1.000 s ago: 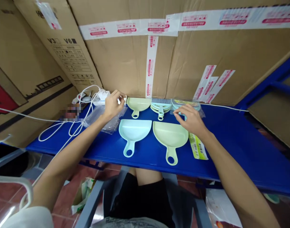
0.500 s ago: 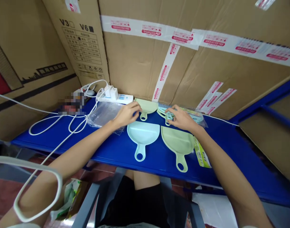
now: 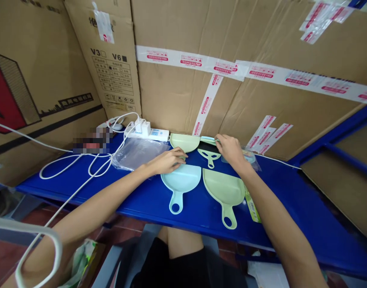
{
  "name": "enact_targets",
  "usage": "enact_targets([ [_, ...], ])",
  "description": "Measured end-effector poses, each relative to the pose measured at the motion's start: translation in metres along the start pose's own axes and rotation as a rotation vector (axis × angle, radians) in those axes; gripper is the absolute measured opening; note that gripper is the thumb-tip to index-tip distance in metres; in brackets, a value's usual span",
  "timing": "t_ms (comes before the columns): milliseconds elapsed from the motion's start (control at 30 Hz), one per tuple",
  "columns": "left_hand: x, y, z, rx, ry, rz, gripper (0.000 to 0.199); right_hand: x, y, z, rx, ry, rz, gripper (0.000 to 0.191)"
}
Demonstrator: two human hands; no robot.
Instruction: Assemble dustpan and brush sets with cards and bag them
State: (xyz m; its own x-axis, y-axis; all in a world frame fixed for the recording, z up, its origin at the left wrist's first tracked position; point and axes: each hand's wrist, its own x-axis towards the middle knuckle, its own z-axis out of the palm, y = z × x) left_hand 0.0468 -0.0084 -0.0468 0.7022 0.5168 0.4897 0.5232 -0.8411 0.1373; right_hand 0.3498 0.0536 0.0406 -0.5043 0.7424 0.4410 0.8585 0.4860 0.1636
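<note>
My left hand (image 3: pixel 172 160) has its fingers curled round the handle of the far green dustpan (image 3: pixel 185 142), hiding most of that handle. My right hand (image 3: pixel 230 150) pinches a light blue and green brush (image 3: pixel 209 140) by its edge, raised behind a green hand brush (image 3: pixel 210 157). That green brush lies flat, dark bristles away from me and ring handle towards me. Nearer to me, a light blue dustpan (image 3: pixel 181 178) and a second green dustpan (image 3: pixel 223 186) lie side by side, handles facing me.
Clear plastic bags (image 3: pixel 138 154) lie left of my left hand, before a white power strip (image 3: pixel 159 135) with plugs and looping white cables. A bagged blue item (image 3: pixel 248 156) and a yellow-green packet (image 3: pixel 253 206) sit to the right. Cardboard (image 3: pixel 177 100) walls the blue table's (image 3: pixel 135 196) back.
My right hand has lifted the brush up and back, leaving the green brush showing below. My left hand has come over the far green dustpan's handle. The view has tilted up slightly.
</note>
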Motion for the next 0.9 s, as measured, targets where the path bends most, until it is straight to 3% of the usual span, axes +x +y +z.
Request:
enact_targets([
  [133, -0.001, -0.004, 0.002, 0.006, -0.031, -0.016, 0.031, -0.003, 0.019, -0.005, 0.14, 0.162, 0.018, 0.023],
  [300, -0.003, -0.011, 0.007, 0.011, -0.026, -0.043, 0.04, -0.011, 0.041, -0.033, 0.307, 0.504, 0.1, 0.018],
  [433, -0.004, -0.015, 0.01, 0.008, 0.002, -0.046, 0.046, -0.013, 0.043, -0.048, 0.498, 0.645, 0.173, 0.015],
  [533, -0.003, -0.014, 0.011, 0.006, 0.069, -0.042, 0.049, -0.01, 0.031, -0.045, 0.754, 0.576, 0.239, 0.016],
  [667, -0.001, -0.011, 0.008, -0.011, 0.129, -0.019, 0.046, -0.007, 0.015, -0.031, 0.935, 0.323, 0.293, 0.016],
  [767, 0.0, -0.009, 0.007, -0.003, 0.124, -0.009, 0.042, -0.007, 0.01, -0.024, 0.895, 0.216, 0.29, 0.01],
  [900, 0.0, -0.008, 0.008, -0.021, 0.139, -0.008, 0.039, -0.009, 0.012, -0.025, 0.71, 0.205, 0.243, 0.006],
])
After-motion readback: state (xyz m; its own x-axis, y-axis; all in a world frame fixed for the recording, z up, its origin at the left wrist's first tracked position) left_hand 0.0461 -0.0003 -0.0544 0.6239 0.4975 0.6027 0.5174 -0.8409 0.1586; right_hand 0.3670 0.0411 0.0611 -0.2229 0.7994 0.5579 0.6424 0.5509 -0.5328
